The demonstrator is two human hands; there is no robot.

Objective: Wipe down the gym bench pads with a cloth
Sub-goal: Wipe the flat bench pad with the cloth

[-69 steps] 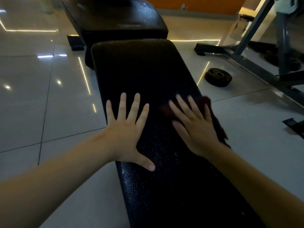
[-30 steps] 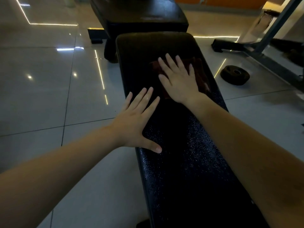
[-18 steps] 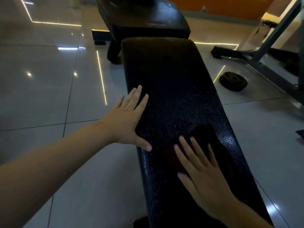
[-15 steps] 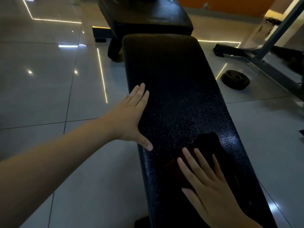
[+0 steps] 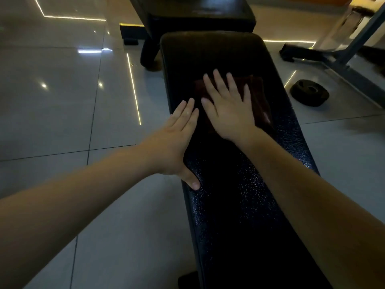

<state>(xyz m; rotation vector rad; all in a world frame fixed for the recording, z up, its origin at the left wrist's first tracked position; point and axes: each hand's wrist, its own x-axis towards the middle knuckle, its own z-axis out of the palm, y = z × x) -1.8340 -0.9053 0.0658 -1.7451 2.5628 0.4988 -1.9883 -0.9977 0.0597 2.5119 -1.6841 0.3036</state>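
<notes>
On the far half of the long bench pad (image 5: 239,195) the right hand (image 5: 227,109) lies flat on the cloth (image 5: 259,94) — fingers straight and spread, pressing it to the vinyl; the cloth looks dark red, perhaps folded, though the dim light blurs its edges. Just beside it the left hand (image 5: 175,142) rests on the pad's left edge, fingers straight and close together, thumb splayed, holding nothing; it seems to brace the bench. Wiping this pad is the step in hand — mid-stroke, I judge; the next move calls for even pressure while sliding the cloth lengthwise out to the edges without bunching; the second pad (image 5: 198,9) beyond needs the same.
</notes>
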